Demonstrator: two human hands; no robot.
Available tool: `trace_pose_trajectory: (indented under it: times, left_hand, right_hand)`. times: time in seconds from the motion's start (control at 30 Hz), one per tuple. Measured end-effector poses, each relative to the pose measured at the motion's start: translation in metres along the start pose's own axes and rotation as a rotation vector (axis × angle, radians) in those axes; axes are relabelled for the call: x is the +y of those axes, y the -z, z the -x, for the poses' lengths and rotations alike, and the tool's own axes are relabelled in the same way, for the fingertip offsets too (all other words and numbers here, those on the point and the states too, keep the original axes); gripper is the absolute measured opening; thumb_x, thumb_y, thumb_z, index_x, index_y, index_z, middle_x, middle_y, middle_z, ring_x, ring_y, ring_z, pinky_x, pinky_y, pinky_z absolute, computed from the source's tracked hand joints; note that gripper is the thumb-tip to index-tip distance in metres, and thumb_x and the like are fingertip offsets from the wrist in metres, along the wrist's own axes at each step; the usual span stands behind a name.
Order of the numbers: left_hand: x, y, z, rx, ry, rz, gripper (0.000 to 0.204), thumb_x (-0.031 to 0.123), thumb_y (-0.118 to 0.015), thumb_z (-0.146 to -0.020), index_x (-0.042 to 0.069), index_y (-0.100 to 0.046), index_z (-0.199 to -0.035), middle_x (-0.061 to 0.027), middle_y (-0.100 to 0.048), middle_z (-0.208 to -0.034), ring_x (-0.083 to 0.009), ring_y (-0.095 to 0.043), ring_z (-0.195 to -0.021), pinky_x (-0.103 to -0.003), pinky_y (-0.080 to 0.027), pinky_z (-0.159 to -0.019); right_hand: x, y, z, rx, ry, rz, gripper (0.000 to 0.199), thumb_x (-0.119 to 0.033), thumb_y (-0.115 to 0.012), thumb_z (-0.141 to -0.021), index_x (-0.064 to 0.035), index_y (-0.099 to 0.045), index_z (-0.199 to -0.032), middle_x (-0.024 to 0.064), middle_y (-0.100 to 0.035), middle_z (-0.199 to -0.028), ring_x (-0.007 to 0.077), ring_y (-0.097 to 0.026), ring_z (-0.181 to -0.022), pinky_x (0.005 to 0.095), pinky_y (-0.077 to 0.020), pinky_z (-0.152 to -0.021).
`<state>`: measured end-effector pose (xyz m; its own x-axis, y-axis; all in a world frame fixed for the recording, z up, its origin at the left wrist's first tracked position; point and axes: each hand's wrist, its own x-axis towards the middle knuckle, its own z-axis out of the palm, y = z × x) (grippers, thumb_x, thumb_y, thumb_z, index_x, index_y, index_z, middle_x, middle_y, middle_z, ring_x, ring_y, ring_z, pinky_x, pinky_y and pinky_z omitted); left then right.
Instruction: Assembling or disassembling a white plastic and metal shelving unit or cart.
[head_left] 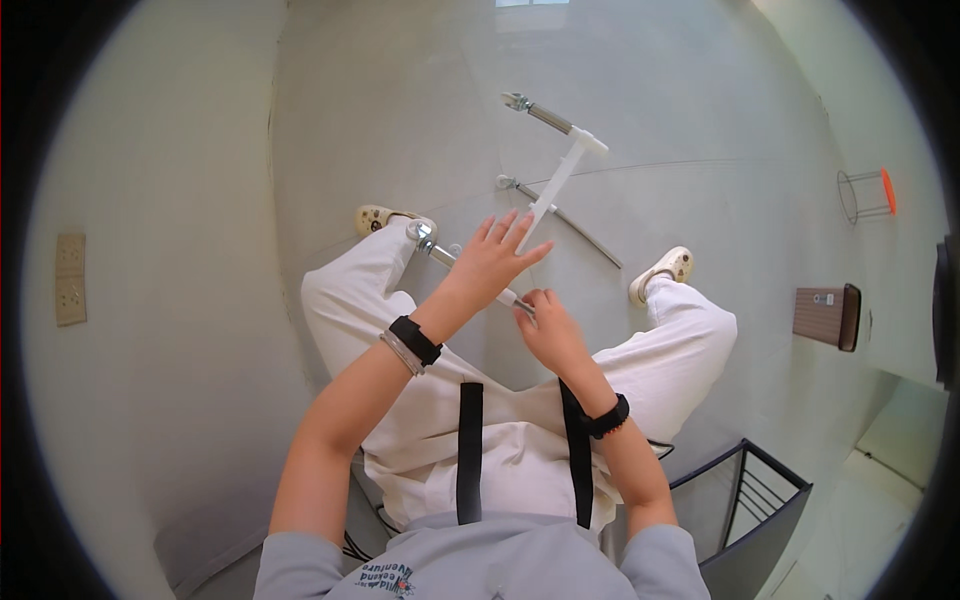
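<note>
A white plastic crossbar [560, 185] slants away over the floor between my legs. From its far end sticks a metal tube [549, 117] with a shiny wheel-like fitting at the tip. A second metal tube [438, 254], ending in a caster wheel, runs across the near end, passing under my left hand [490, 262]. That hand lies over the joint with its fingers stretched and spread. My right hand [552, 328] is closed, its fingertips pinching the tube's near right end. A loose thin metal rod [575, 228] with a wheel at one end lies on the floor beyond.
To the right stand a wire stool-like frame with an orange top [888, 192] and a brown ribbed box [822, 316]. Near my right side is a black metal-framed rack [745, 500]. A wall socket plate [71, 280] is at left.
</note>
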<state>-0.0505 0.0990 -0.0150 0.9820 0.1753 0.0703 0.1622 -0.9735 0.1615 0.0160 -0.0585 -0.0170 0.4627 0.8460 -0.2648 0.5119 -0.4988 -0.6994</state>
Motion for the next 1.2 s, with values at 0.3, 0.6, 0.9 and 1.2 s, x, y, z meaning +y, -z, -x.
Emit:
trace_pose_trajectory:
  times: [0.3,0.6,0.9,1.2]
  left_hand:
    - [-0.021,0.007,-0.048,-0.065,-0.289,-0.412,0.046,0.014,-0.057,-0.077,0.023,-0.05,-0.121,-0.007,-0.035,-0.139,-0.0282,-0.031,-0.13,-0.045,-0.023,-0.108]
    - [-0.022,-0.012,-0.072,-0.24,-0.666,-0.795,0.012,0.019,-0.057,-0.077,0.016,-0.068,-0.079,0.0037,-0.063,-0.104,-0.0208,-0.041,-0.123,-0.043,-0.02,-0.11]
    - [-0.058,-0.006,-0.074,-0.247,-0.576,-0.756,0.013,0.016,-0.056,-0.075,0.012,-0.067,-0.082,-0.0016,-0.064,-0.095,-0.0201,-0.048,-0.114,-0.036,-0.029,-0.107]
    - [-0.096,0.028,-0.063,-0.238,-0.175,-0.512,0.008,0.015,-0.061,-0.074,0.014,-0.064,-0.081,-0.0031,-0.065,-0.085,-0.02,-0.059,-0.096,-0.039,-0.039,-0.096]
  right_hand:
    - [-0.001,0.025,0.016,0.127,0.032,-0.066,0.017,-0.018,-0.056,-0.083,-0.0057,-0.055,-0.094,0.012,-0.056,-0.092,0.0339,-0.059,-0.076,0.0408,-0.0484,-0.066]
    - [-0.002,0.037,0.021,0.086,0.059,-0.123,0.012,-0.013,-0.054,-0.084,-0.0042,-0.056,-0.093,0.0121,-0.057,-0.093,0.0311,-0.059,-0.074,0.0386,-0.047,-0.067]
    - [0.003,0.053,0.027,0.21,0.147,-0.204,0.008,-0.013,-0.053,-0.084,-0.0053,-0.055,-0.086,0.011,-0.056,-0.081,0.0331,-0.057,-0.071,0.0404,-0.0458,-0.063]
    - [0.001,0.059,0.027,0.243,0.139,-0.245,0.008,-0.011,-0.053,-0.084,-0.0046,-0.056,-0.087,0.0117,-0.058,-0.083,0.0338,-0.057,-0.072,0.0413,-0.0457,-0.064]
